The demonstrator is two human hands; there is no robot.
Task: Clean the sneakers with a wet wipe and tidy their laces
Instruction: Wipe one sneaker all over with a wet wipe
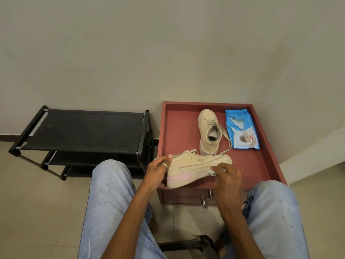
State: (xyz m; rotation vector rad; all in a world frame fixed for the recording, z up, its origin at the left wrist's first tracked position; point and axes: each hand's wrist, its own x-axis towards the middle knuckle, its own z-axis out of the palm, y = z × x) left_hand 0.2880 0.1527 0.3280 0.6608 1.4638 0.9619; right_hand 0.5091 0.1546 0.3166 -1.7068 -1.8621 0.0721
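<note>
The left hand grips the heel of the sneaker, held on its side between both hands, while the right hand pinches a wet wipe against the toe – a hard rub could twist the shoe out of that heel-only hold

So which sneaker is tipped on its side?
The near sneaker, heel in the left hand, right hand pressing a wipe on it; the far sneaker stands upright.
</note>
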